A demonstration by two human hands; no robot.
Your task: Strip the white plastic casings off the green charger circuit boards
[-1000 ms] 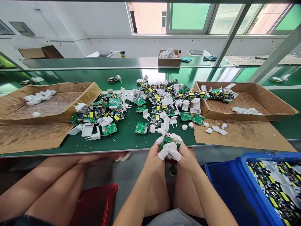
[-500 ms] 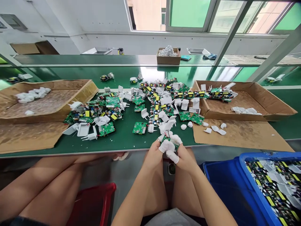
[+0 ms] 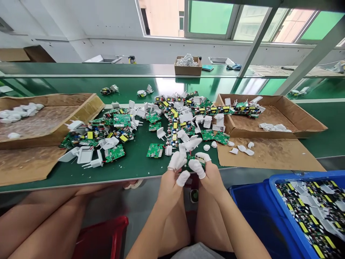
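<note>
My two hands meet just in front of the green table's (image 3: 134,163) near edge, fingertips in white finger cots. My left hand (image 3: 172,178) and my right hand (image 3: 207,174) both pinch a small green circuit board (image 3: 194,159) with a white plug housing (image 3: 190,144) joined to its far end. Just beyond them lies a heap of green circuit boards (image 3: 178,122) and white plug housings. A single loose board (image 3: 155,150) lies to the left of my hands.
Shallow cardboard trays stand left (image 3: 51,120) and right (image 3: 280,117), each with white parts. A blue bin (image 3: 309,212) full of boards sits at lower right, a red bin (image 3: 107,237) below. Another person's bare legs (image 3: 45,216) are at left.
My hands have lifted slightly toward the table edge with the board. The left fingers have shifted their grip onto the white housing. The view has drifted left.
</note>
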